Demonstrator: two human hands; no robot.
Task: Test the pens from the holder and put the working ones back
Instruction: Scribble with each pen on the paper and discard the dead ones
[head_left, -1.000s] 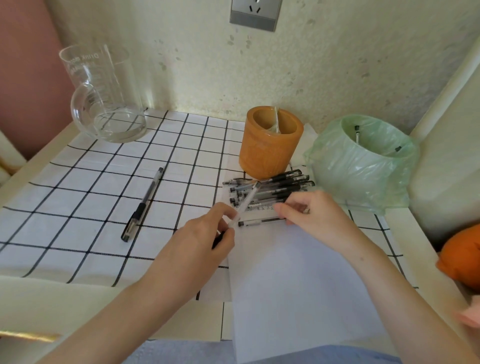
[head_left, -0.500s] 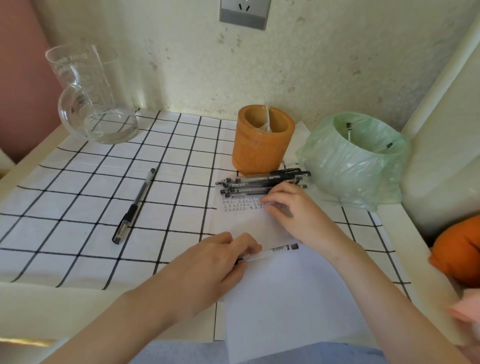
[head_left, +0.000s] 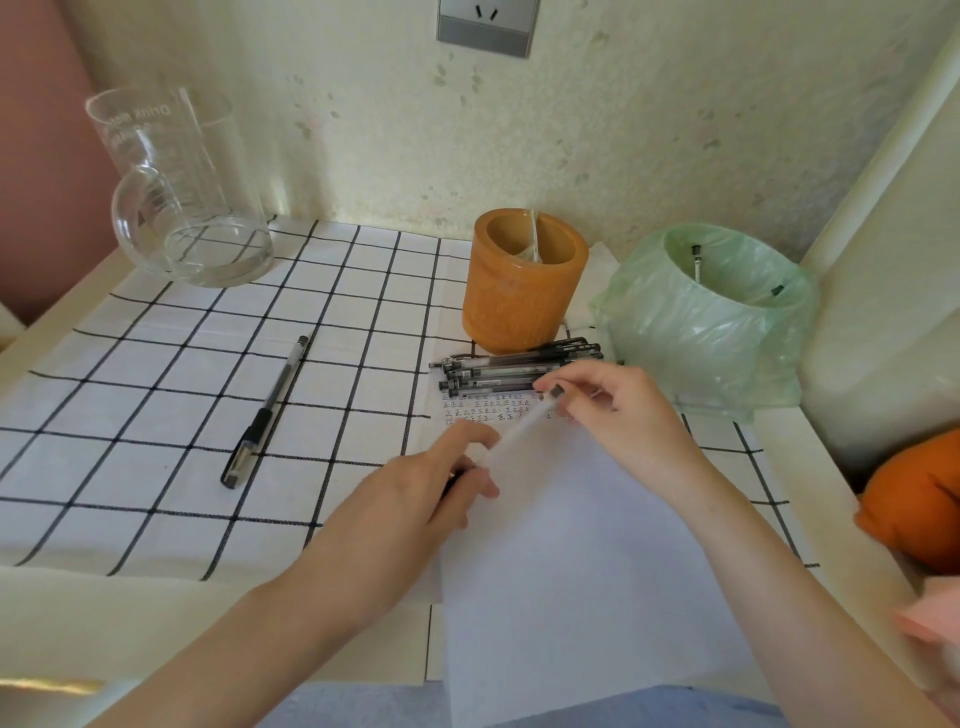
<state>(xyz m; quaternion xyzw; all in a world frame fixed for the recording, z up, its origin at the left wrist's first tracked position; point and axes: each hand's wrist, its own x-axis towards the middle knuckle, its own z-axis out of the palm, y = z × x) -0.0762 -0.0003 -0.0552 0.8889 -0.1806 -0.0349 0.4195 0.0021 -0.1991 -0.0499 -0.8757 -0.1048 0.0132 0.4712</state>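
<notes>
A clear-barrelled pen slants up over the white paper. My left hand grips its lower end, and my right hand pinches its dark upper end. Behind my hands, a bundle of several black pens lies at the paper's top edge, above rows of small written test marks. The orange pen holder stands behind the bundle with one clear pen inside it. A lone black pen lies on the checked cloth to the left.
A green-bagged bin with a couple of pens in it stands right of the holder. A glass jug sits at the back left. An orange object lies at the right edge. The wall runs close behind.
My left hand has lifted the pen off the paper and tilted its far end up. My right hand left the pen bundle and took hold of that upper end.
</notes>
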